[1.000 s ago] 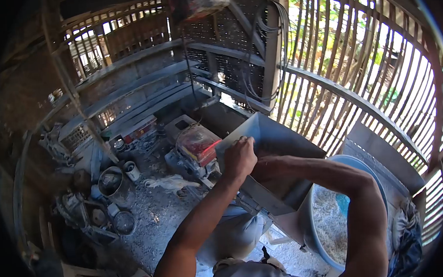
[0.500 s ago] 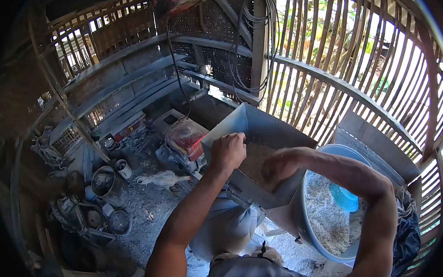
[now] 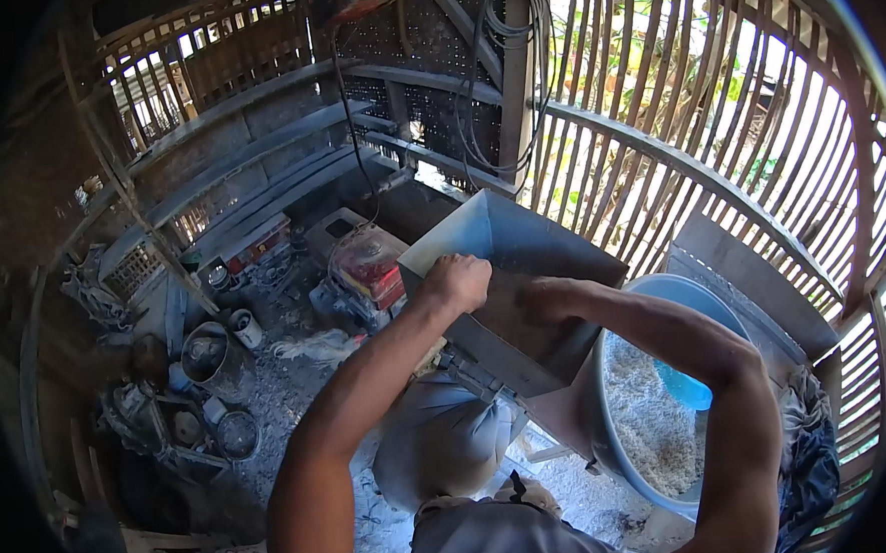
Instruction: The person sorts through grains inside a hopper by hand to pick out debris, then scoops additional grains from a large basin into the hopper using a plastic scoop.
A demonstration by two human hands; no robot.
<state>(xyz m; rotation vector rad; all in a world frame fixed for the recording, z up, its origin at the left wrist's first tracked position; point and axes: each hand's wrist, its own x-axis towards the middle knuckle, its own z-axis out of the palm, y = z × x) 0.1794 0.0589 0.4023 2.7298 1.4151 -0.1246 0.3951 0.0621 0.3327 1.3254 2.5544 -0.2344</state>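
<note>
Pale dust on the floor [image 3: 284,405]; room walled with upright wooden slats [image 3: 647,156]. Red-topped machine [image 3: 370,265] beside the grey sheet-metal hopper [image 3: 566,240], which sits in front of the person. Left hand [image 3: 460,282]: fingers curled shut over the hopper's near-left rim. Right hand [image 3: 544,299]: down inside the hopper, blurred and in shadow; can't tell finger spread or whether it holds anything. Hopper interior too dark to read contents. Round light-blue tub [image 3: 610,443], just right of hopper: whitish grain-like material [image 3: 643,416] plus bright-blue plastic scoop [image 3: 685,388]. Bulging grey sack [image 3: 440,447] below hopper.
</note>
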